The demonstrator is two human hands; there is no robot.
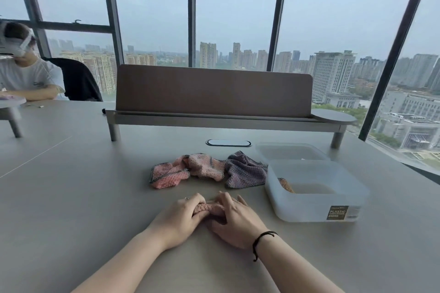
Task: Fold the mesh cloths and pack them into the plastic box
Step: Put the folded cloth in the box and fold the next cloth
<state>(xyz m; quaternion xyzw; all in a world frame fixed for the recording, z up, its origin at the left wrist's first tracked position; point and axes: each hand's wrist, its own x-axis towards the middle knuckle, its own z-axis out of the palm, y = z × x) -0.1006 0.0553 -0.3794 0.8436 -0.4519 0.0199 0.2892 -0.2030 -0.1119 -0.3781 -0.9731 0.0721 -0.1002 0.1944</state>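
On the grey table (71, 185), the left hand (177, 217) and right hand (234, 217) meet over a small pink cloth (208, 207), fingers curled round it and pressing it down. Beyond them lie two crumpled pink cloths (185, 170) and a purple cloth (245, 170). The purple one touches the plastic box (316, 200), whose lid (291, 151) lies behind it.

Both hands cover the small pink cloth (207, 207), only a strip peeking out between the fingers. The frosted plastic box (316, 194) blurs the cloth inside (285, 185). Both forearms run off the bottom edge. The box label's (337, 212) small print is unreadable.
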